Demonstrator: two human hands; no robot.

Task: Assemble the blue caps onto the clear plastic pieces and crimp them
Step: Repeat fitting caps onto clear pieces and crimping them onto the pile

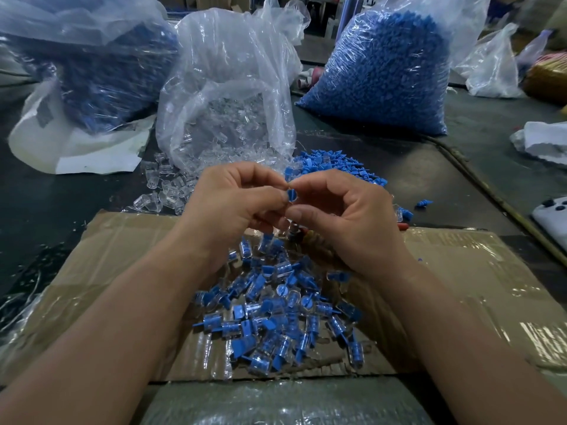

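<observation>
My left hand [233, 204] and my right hand [343, 216] meet above the cardboard, fingertips pinching one small blue cap [291, 195] between them; any clear piece there is hidden by the fingers. Below the hands lies a pile of assembled blue-and-clear pieces [276, 314]. Loose blue caps [331, 167] are heaped just beyond my right hand. Loose clear plastic pieces [165, 191] spill from an open clear bag [227, 96] beyond my left hand.
A taped cardboard sheet [122, 259] covers the near table. A full bag of blue caps [386, 75] stands back right, another bag with blue parts [101, 72] back left. A red-handled tool [402, 226] pokes out beside my right hand. White objects [549, 142] lie at the right edge.
</observation>
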